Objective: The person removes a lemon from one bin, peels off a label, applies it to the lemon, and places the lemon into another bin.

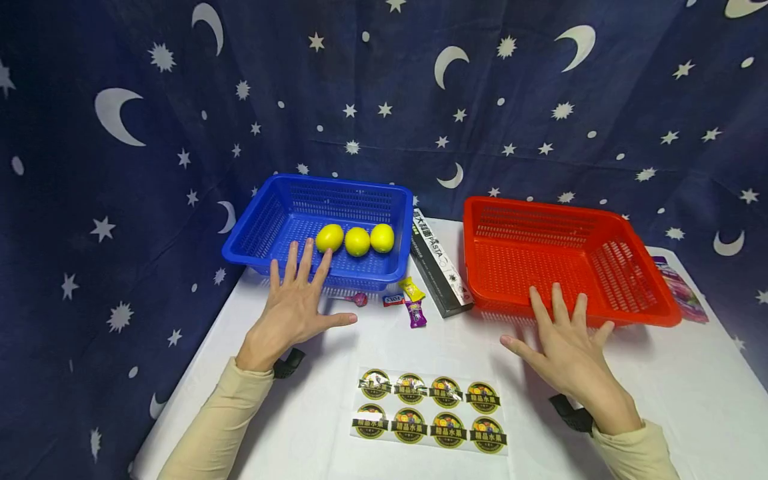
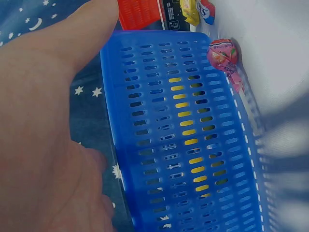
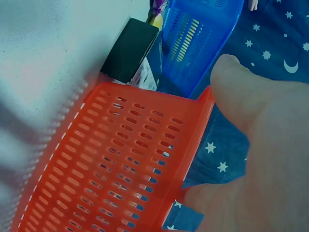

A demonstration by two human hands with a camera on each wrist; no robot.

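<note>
My left hand [image 1: 292,308], fingers spread and straight, hovers at the front of a blue plastic basket [image 1: 258,250] and holds nothing. Three yellow lemons [image 1: 357,242] lie in that basket; through its slots they show as yellow patches in the left wrist view. On the right, my other hand [image 1: 567,347] is spread too, its fingertips overlapping the front rim of a red basket [image 1: 522,260] in the head view. Nothing is seen inside the red basket. Between the forearms lies a clear sheet of round fruit stickers [image 1: 429,412].
A black and white pasta box [image 1: 438,267] lies between the baskets. In front of the blue one are a lollipop [image 1: 358,299], a small red and blue packet [image 1: 393,300], a yellow candy [image 1: 411,289] and a purple candy [image 1: 416,313]. A purple package [image 1: 684,293] sits right of the red basket.
</note>
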